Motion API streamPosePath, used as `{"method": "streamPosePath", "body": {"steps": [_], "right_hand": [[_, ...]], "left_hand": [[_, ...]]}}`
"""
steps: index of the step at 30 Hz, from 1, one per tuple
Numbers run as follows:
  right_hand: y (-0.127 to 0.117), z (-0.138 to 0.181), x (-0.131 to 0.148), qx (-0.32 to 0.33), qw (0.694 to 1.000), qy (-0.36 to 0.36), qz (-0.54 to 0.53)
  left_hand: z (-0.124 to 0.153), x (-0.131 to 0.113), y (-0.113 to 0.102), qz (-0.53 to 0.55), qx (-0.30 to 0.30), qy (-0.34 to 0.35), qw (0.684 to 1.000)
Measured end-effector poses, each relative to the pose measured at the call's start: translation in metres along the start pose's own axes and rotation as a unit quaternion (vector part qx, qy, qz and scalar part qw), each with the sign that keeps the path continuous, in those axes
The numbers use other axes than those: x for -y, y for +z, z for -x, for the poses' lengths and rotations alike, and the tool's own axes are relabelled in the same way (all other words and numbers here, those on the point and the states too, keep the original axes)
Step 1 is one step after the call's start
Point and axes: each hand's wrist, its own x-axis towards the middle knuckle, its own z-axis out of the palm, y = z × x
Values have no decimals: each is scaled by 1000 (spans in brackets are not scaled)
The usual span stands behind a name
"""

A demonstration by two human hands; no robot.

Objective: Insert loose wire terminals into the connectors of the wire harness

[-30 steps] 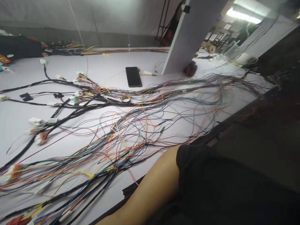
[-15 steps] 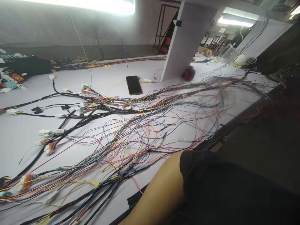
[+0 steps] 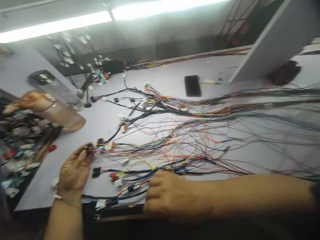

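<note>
A large harness of coloured wires [image 3: 190, 140] with black sleeved branches and white connectors lies spread over a white table [image 3: 100, 116]. My left hand [image 3: 73, 171] is at the harness's left end, its fingertips pinched on a small black connector [image 3: 89, 146]. My right hand [image 3: 170, 196] rests at the table's front edge with fingers curled over a black and blue wire bundle [image 3: 140, 188]. The picture is smeared, so what those fingers hold is unclear.
Another person's hand and forearm [image 3: 42, 106] reach in at the left, beside a clear container [image 3: 51, 83]. Bins of small parts [image 3: 18, 146] stand left of the table. A black phone [image 3: 192, 85], a tape roll [image 3: 183, 107] and a slanted white panel [image 3: 272, 43] are farther back.
The view has swung left and down. Both my hands have come into sight at the harness's left end; before, only my right upper arm showed. Another person's arm now appears at the left.
</note>
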Motion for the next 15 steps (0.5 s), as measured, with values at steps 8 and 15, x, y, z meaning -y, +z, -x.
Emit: {"method": "streamPosePath", "body": {"steps": [8, 15], "right_hand": [[31, 42, -23, -126, 983, 82, 104], [34, 41, -26, -204, 969, 37, 134]], "left_hand": [[1, 4, -8, 36, 24, -15, 999], [8, 1, -9, 66, 22, -20, 997]]}}
